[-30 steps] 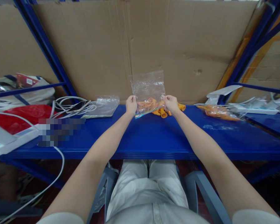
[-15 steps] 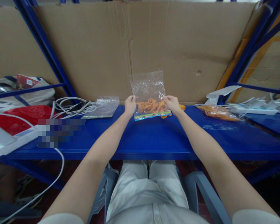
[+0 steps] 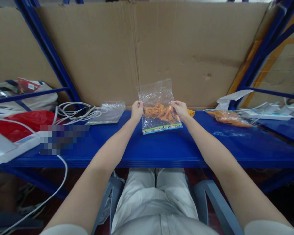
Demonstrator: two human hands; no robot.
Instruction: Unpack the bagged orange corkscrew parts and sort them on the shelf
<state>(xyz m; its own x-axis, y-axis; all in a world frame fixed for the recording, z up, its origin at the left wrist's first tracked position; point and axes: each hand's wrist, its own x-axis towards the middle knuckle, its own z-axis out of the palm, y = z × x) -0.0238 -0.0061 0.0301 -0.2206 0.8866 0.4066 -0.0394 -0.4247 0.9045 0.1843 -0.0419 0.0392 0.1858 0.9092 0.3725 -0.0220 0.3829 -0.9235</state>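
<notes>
A clear plastic bag [image 3: 156,98] with a colourful printed strip [image 3: 163,128] is held between the left hand [image 3: 137,110] and right hand [image 3: 180,108], pinched at either side, near the back edge of the blue tabletop [image 3: 161,148]; curled orange pieces [image 3: 161,112] are seen through it, apparently behind.

A: How are the arms carried?
B: Left arm [image 3: 101,160] and right arm [image 3: 214,156] both extended forward, angled in toward the midline.
A: Hands?
B: Left hand [image 3: 137,111] and right hand [image 3: 181,109] held nearly level, well apart. In each, the fingertips [image 3: 141,104] are drawn together in a pinch, directed inward.
A: Wrists [image 3: 135,120]?
B: Raised beyond the elbows; no strong bend noted.
</notes>
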